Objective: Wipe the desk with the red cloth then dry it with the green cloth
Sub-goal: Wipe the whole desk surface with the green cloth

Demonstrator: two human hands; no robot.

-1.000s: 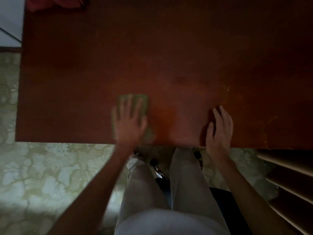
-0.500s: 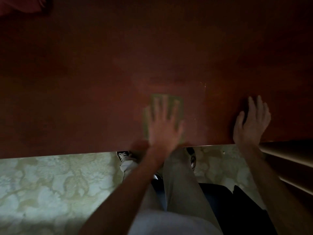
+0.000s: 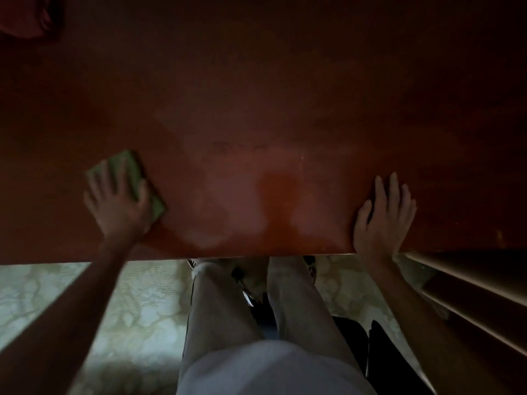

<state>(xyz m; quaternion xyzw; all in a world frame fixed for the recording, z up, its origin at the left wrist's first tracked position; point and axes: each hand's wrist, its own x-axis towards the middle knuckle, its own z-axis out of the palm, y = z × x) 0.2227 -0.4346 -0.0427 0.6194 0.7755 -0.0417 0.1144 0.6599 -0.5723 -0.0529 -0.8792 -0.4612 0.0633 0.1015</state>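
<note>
A dark reddish-brown wooden desk (image 3: 285, 95) fills the upper part of the head view. My left hand (image 3: 117, 203) lies flat, fingers spread, on a folded green cloth (image 3: 134, 172) near the desk's front left, pressing it onto the wood. My right hand (image 3: 383, 215) rests flat with fingers apart on the front edge of the desk at the right, holding nothing. The red cloth (image 3: 25, 18) lies bunched at the far left corner, partly cut off by the frame. Damp smears show on the wood between my hands.
Wooden slats or drawer fronts (image 3: 470, 283) stick out below the desk at the right. My legs in light trousers (image 3: 222, 309) stand at the desk's front edge over a pale patterned floor (image 3: 142, 303). The scene is dim.
My left hand has slid the green cloth leftward along the front of the desk from near the middle. The right hand stays planted on the front edge; the view has shifted slightly.
</note>
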